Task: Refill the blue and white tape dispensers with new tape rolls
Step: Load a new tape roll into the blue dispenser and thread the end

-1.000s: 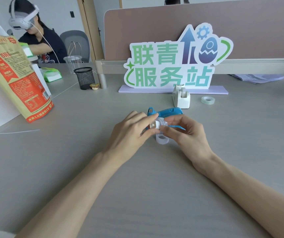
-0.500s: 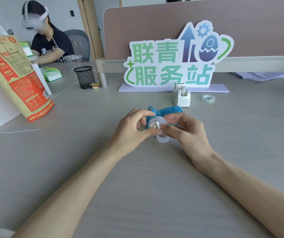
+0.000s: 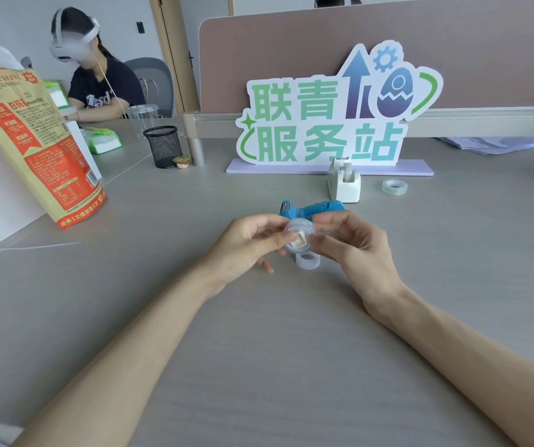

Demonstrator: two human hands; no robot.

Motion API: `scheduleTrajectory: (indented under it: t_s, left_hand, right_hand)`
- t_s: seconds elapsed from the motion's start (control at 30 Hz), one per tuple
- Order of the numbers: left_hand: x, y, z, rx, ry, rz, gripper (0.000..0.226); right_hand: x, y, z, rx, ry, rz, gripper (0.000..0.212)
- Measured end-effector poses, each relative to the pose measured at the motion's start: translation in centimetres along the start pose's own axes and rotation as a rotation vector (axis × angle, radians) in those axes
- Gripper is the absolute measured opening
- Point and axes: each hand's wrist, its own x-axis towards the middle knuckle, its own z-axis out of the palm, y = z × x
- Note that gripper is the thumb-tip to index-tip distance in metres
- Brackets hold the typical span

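Note:
Both hands meet above the grey table (image 3: 259,350) around a clear tape roll (image 3: 297,233) with a white hub in its middle. My left hand (image 3: 246,243) pinches the roll's left side. My right hand (image 3: 359,250) grips its right side, and a thin blue strand runs over its fingers. The blue tape dispenser (image 3: 312,209) lies on the table just behind the hands, partly hidden by them. A second clear ring (image 3: 307,261) lies on the table under the held roll. The white tape dispenser (image 3: 344,182) stands farther back, with another clear tape roll (image 3: 394,187) to its right.
A green and white sign (image 3: 330,121) stands behind the dispensers on a lilac base. At the left lean an orange snack bag (image 3: 33,140) and a white board. A black mesh cup (image 3: 164,146) stands at the back, and a person with a headset sits beyond it.
The roll with the white hub has risen slightly and turned between my fingers. My left fingers have shifted around its rim. The view has tipped a little.

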Motion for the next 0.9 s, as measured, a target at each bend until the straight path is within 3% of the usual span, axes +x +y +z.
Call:
scheduleTrajectory:
  t_s: [0.27,0.4,0.63,0.9]
  left_hand:
    - [0.1,-0.3,0.5,0.034,0.126,0.169,0.015]
    - [0.0,-0.2,0.7,0.022,0.118,0.193,0.022]
    - [-0.2,0.8,0.7,-0.190,-0.046,-0.119,0.045]
    - [-0.4,1.0,0.3,-0.353,-0.170,-0.219,0.043]
  right_hand:
    - [-0.1,0.3,0.1,-0.077,-0.075,-0.076,0.041]
    - [-0.1,0.6,0.2,-0.133,-0.073,-0.151,0.024]
    - [-0.1,0.6,0.2,-0.172,-0.037,-0.204,0.021]
    - [-0.6,0.0,0.6,-0.345,-0.011,-0.281,0.032]
